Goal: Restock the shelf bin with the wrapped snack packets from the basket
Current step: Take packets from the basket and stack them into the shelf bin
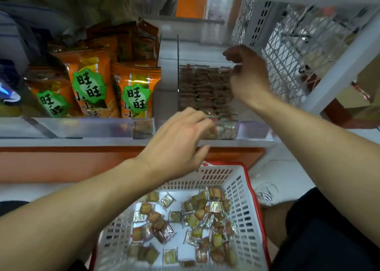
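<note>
The clear shelf bin holds neat rows of brown wrapped snack packets. My left hand reaches over the bin's front lip, its fingers curled down around a brownish packet at the front edge. My right hand hovers over the back right of the bin. Its fingers are bent and its thumb tip touches the rear row; whether it grips a packet is hidden. Below the shelf, the white basket with a red rim holds several loose snack packets.
Orange snack bags fill the shelf section left of the bin behind a clear front rail. A white mesh shelf side stands right of my right hand. An orange base panel runs under the shelf.
</note>
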Demonstrator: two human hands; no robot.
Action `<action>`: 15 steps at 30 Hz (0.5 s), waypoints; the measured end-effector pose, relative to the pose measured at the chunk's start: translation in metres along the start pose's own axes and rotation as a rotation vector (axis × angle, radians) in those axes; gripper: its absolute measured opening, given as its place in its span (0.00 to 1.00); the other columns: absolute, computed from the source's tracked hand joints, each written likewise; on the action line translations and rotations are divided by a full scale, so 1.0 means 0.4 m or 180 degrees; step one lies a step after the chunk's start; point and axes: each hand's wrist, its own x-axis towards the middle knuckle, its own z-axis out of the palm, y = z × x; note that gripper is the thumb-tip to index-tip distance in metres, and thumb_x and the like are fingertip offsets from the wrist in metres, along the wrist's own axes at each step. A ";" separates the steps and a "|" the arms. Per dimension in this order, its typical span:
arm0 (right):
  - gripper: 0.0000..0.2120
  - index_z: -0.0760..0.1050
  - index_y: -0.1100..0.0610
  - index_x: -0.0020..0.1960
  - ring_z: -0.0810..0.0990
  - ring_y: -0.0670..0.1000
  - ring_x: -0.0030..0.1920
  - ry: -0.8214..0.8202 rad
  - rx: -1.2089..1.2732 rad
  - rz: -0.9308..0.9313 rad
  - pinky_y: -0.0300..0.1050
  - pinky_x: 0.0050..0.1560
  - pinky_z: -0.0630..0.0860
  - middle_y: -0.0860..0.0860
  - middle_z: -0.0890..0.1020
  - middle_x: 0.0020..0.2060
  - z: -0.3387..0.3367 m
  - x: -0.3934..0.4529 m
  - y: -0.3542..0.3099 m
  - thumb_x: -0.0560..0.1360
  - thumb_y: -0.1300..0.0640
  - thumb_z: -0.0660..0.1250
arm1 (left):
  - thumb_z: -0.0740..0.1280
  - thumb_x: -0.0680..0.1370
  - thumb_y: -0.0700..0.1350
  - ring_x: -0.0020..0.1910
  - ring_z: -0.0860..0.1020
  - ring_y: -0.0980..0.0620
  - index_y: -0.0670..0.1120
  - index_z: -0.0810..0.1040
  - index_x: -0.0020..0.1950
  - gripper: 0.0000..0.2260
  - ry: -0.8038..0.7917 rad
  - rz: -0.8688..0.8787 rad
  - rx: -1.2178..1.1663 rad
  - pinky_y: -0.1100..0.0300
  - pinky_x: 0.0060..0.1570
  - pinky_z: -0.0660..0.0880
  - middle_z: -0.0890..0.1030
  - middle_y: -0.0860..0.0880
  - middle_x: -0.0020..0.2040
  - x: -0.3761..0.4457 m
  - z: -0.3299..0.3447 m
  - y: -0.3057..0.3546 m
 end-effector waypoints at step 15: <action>0.38 0.57 0.51 0.79 0.66 0.61 0.74 -0.4562 -0.1871 -0.0121 0.58 0.69 0.68 0.56 0.63 0.77 0.245 -0.754 0.295 0.73 0.65 0.68 | 0.67 0.78 0.56 0.64 0.77 0.45 0.52 0.74 0.71 0.22 -0.3569 -0.1847 0.0066 0.53 0.62 0.75 0.78 0.46 0.68 -0.420 0.336 -0.185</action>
